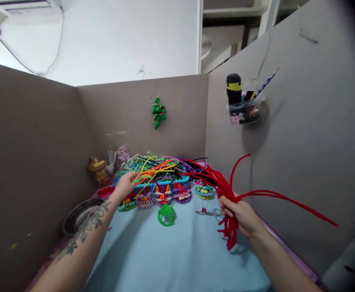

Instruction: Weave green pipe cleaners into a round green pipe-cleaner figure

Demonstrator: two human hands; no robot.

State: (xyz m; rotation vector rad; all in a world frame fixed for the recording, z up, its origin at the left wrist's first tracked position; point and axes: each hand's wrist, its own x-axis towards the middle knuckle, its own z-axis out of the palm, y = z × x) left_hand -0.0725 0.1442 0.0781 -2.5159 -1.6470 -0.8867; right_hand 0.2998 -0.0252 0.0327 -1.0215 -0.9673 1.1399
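My right hand [236, 213] is wrapped round a thick bunch of red pipe cleaners [224, 184], whose long ends fan out up, left and right, with bent ends hanging below the fist. On the left, my left hand [128, 184] is at the near left edge of a blue tray [177, 181] heaped with mixed-colour pipe cleaners [162, 162]. Its fingers are closed at the ends of some orange, yellow and green pipe cleaners [153, 172]. Several fuzzy coiled pieces [182, 192] line up before the tray. A green open ball of pipe cleaner [167, 215] lies closer to me.
Scissors [208, 213] lie left of my right hand on the blue cloth [165, 259]. A metal bowl [74, 215] stands by my left forearm. Grey panels [177, 105] enclose the table. A plastic holder [246, 111] with pens and a green hanging ornament [158, 113] are on them.
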